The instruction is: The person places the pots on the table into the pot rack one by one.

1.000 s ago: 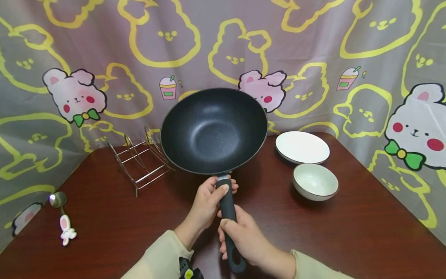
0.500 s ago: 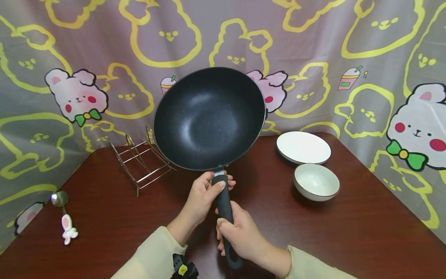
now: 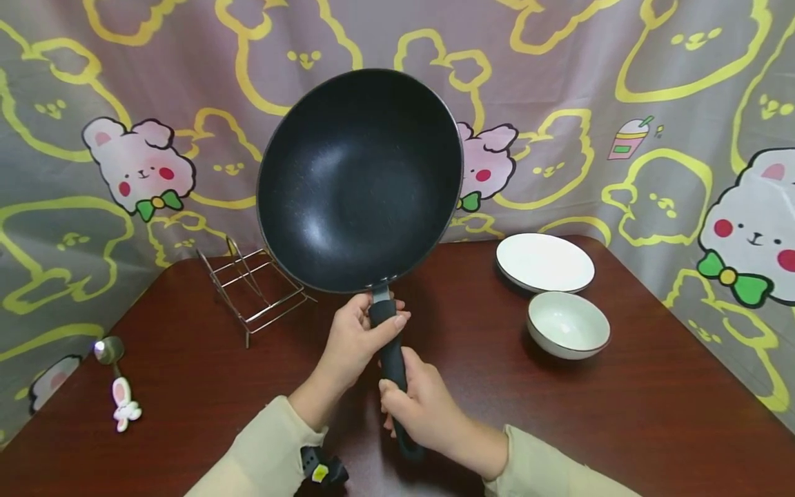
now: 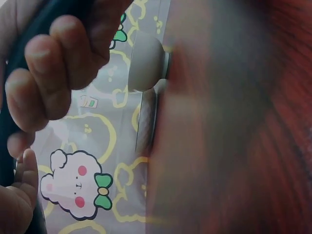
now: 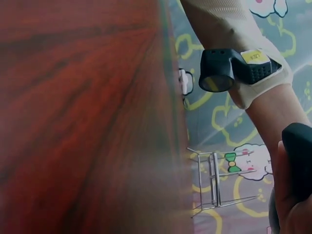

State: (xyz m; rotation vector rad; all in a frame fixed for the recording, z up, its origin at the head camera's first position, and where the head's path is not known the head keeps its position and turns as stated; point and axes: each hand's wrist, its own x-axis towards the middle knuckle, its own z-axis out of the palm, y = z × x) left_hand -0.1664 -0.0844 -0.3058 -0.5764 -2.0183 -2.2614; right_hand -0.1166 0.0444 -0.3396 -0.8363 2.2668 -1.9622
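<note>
A black wok (image 3: 363, 183) is held up above the table, its inside facing me and its bowl tilted steeply upright. My left hand (image 3: 355, 342) grips the dark handle (image 3: 393, 360) close to the pan, thumb lying across the front. Lower down, the right hand (image 3: 425, 400) wraps round the same handle near its looped end. In the left wrist view, curled fingers (image 4: 41, 63) show round the handle. The right wrist view catches only the handle's end (image 5: 298, 146) and part of a hand at its right edge.
A wire rack (image 3: 251, 293) stands at the back left, partly behind the wok. The white plate (image 3: 546, 262) and pale bowl (image 3: 568, 324) sit on the right. At the far left lies a spoon with a rabbit handle (image 3: 124, 407). A patterned curtain (image 3: 559, 69) hangs behind the table.
Both hands have raised the wok and tipped it more upright, so its inside faces me more fully. It has also shifted slightly left. The grip is the same.
</note>
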